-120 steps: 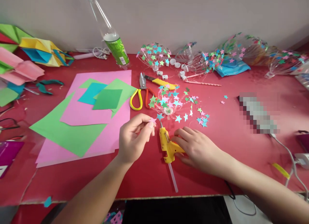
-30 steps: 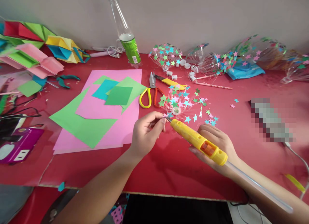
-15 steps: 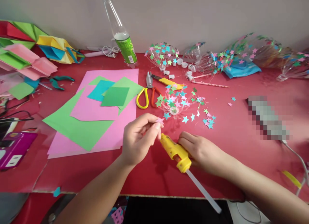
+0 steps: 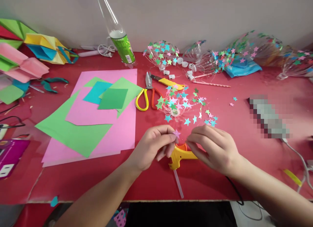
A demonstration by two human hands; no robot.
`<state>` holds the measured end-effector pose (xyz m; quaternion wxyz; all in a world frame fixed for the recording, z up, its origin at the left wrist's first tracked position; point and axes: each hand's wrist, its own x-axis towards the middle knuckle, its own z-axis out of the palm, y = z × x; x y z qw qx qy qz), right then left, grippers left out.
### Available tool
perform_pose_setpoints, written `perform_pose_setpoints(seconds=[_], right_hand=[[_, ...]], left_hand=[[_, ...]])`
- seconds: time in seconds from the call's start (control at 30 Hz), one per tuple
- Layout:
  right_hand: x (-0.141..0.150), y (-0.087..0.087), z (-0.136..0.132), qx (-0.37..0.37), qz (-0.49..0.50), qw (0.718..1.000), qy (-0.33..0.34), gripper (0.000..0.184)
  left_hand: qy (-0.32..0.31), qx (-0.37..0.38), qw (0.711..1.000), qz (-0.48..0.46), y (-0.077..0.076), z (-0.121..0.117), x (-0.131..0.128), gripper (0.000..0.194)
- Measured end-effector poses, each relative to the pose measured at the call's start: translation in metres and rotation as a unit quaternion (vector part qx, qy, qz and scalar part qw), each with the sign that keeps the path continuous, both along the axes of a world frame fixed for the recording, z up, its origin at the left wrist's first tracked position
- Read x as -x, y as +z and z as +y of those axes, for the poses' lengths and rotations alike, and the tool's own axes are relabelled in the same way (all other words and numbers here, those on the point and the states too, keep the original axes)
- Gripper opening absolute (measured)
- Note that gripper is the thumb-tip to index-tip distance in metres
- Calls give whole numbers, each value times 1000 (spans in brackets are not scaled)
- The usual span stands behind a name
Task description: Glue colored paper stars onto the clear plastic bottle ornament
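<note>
My left hand pinches a small pink paper star between thumb and fingers. Close to its right, my right hand has its fingers drawn together; whatever may be between the tips is too small to make out. Beneath both hands a yellow hot glue gun lies on the red table, its clear glue stick pointing toward me and its nozzle hidden. Just beyond is a see-through piece decorated with stars, with loose paper stars around it.
Pliers and a yellow cutter knife lie behind the stars. Coloured paper sheets cover the left side. A bottle stands against the wall, and more star-covered pieces line the back. A blurred grey object lies right.
My right hand has let go of the glue gun, which now lies turned on the table, and has come up beside the star. My left hand has shifted right and nearer, still pinching the star.
</note>
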<state>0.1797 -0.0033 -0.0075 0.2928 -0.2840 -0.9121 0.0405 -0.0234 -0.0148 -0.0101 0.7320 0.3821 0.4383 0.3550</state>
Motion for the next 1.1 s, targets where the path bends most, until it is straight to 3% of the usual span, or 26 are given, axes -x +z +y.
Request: perform_pose_setpoints(seconds=[0.33,0.5,0.6,0.7,0.73,0.9,1.0,1.1], right_hand=[[4,8,11,-68,-32,996,38,10],[10,10,17,-44,-4,997,65,11],[10,15,23,-10,14,997,70,8],[7,22,31,31,14,998,47,8],[7,24,34,40,8,998,38,8],[9,26,41,24,-29,999,35,7],[12,22,43,13,-37,998,43,7],[13,18,45,21,-34,999,36,7]], left_hand=[[-43,59,996,-46,-1,1,2,15],[-57,58,994,-74,-3,3,6,15],[-28,0,999,-31,-1,-1,6,13],[27,-108,991,67,2,-8,4,7],[34,-143,984,99,2,-10,3,14],[-7,-255,944,210,-8,-13,0,54],[-13,-301,914,273,-14,-8,-1,56],[-6,-313,898,308,-14,-4,-1,46]])
